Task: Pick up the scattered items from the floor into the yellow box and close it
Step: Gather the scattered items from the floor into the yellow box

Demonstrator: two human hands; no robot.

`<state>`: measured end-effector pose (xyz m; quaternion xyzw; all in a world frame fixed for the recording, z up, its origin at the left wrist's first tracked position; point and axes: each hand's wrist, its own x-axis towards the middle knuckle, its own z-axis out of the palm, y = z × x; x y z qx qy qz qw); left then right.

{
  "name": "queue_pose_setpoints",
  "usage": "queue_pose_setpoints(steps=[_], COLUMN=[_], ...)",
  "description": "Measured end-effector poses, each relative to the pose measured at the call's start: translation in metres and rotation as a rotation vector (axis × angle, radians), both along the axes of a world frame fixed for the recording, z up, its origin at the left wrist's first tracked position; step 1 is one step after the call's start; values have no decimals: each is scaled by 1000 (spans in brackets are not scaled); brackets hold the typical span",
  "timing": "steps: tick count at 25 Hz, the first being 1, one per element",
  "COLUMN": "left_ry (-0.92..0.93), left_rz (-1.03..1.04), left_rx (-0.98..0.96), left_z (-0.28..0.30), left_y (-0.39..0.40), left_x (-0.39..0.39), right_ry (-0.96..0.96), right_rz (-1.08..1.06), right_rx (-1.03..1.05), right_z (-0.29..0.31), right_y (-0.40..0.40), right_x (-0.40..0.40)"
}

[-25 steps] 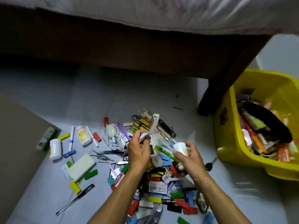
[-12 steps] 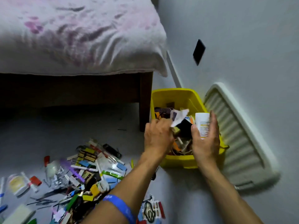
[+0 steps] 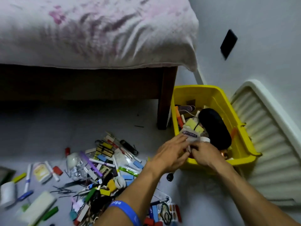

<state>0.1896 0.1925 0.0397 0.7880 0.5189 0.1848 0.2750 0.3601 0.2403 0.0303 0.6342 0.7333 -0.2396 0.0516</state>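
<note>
Left hand [image 3: 171, 154]: fingers lying straight, touching the paper packet [image 3: 189, 136].
Right hand [image 3: 203, 152]: fingers curling — grip unclear.
Yellow box [image 3: 241, 142]: sitting directly beneath both — nothing left but releasing.

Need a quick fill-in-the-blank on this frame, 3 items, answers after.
1. Both hands, left hand and right hand, reach over the near rim of the ____ box.
2. The box stands beside the bed's wooden ____.
3. The left forearm wears a ____ wristband.
Answers: yellow; leg; blue
</note>
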Motion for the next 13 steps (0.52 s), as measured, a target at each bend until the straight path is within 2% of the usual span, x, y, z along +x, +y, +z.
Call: queue_pose_setpoints(steps=[3,5,7,9,13], left_ry=[-40,15,115,231,368], left_rz=[194,334,457,533,566], left_rx=[34,30,-75,-214,-316], left_z=[-2,-8,-22,-43,-101], left_y=[-17,-26,-36,-42,-23], left_x=[-32,-65,-98,-132,-191], right_ry=[108,254,333,339,182], right_rz=[-58,47,149,209,274], right_rx=[538,675,667,549,276], right_z=[5,15,23,16,-46], right_y=[-27,-39,-42,-36,4], right_x=[-19,-54,-97,-138,-197])
